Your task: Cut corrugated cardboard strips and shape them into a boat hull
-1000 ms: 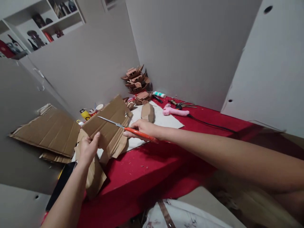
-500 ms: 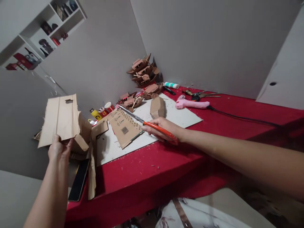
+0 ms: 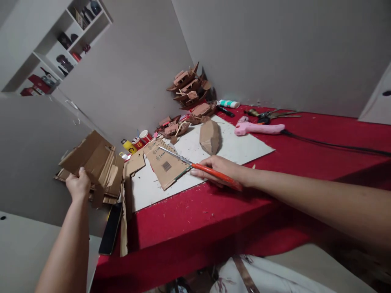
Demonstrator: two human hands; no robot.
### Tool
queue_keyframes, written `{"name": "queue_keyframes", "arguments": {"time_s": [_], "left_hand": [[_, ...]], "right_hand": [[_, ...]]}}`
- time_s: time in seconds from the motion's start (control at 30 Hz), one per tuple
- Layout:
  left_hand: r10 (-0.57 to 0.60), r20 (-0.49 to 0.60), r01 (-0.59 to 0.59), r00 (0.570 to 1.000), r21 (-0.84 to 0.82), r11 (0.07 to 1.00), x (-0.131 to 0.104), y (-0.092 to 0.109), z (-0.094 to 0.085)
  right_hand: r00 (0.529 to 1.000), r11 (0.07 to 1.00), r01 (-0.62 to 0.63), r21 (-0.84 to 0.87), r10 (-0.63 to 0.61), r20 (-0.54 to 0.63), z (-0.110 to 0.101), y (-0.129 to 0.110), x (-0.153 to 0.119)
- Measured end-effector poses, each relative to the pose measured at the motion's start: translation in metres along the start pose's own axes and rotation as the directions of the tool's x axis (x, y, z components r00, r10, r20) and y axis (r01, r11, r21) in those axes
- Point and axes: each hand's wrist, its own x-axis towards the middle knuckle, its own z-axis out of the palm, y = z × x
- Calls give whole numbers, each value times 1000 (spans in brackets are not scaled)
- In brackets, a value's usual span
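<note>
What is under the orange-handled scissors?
Below the scissors, barcode-printed cardboard shows toward the tips and red cloth near the right hand; what the scissors and hand directly cover cannot be seen.

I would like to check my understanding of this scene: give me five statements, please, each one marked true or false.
1. The right hand holds orange-handled scissors. True.
2. A pink tool lies on the red cloth. True.
3. The left hand holds the pink tool. False: the left hand touches brown cardboard.
4. A faceted cardboard form rests on the white sheet. True.
5. The yellow container stands right of the pink tool in the picture. False: the yellow container stands left of it.
</note>
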Motion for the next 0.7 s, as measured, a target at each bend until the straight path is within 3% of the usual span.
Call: {"name": "queue_keyframes", "arguments": {"time_s": [0.13,0.33,0.53,0.7], "left_hand": [[-139,-70,148,988,155,977,-9,-4,15],[-211,-64,220,975,235,947,-42,-10,36],[-147,-238,194,960,186,963,-57,1,34],[-22,-360,77,933,139,987,-60,25,22]], "right_hand": [[1000,1000,-21,-16,22,11,0,-3,-1],[998,997,-59,50,58,11,0,-2,1],[1000,999,-28,20,28,11,-1,-1,0],[999,999,-43,5,43,-14,2,-2,-1]]}}
